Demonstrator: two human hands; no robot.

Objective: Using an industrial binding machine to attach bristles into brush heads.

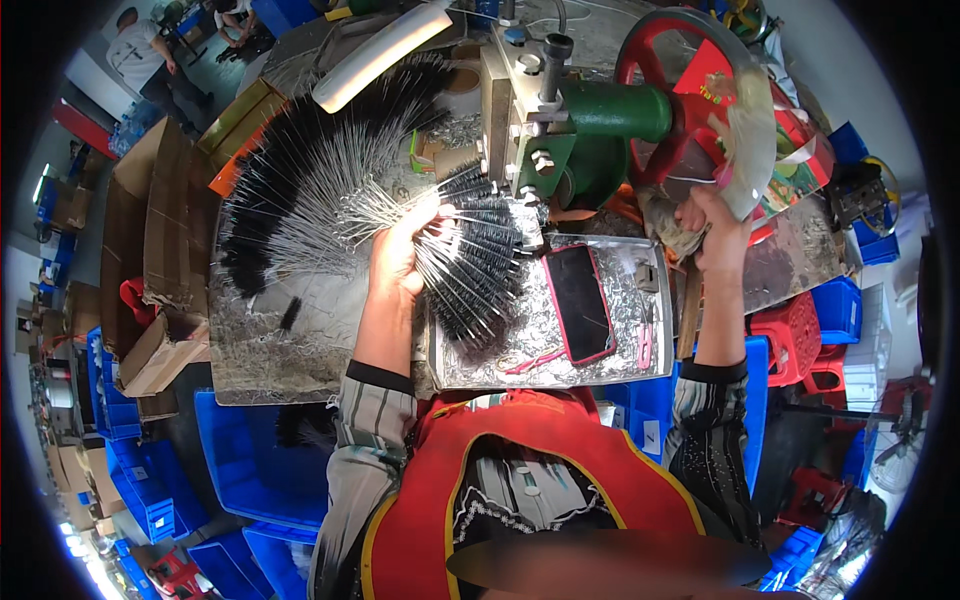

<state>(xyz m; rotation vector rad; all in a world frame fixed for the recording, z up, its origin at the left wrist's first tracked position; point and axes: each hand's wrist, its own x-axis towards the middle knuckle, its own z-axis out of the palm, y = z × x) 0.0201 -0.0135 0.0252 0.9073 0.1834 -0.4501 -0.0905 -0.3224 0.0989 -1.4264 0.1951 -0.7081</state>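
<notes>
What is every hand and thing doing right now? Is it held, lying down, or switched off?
Left hand: closed around a bunch of black wire brushes.
Right hand: gripping the rim of the red handwheel.
Fan of wire brushes: lying spread on the table, not held.
Phone: lying flat on the silver tray, screen dark.
Green machine: standing upright on the bench.
</notes>
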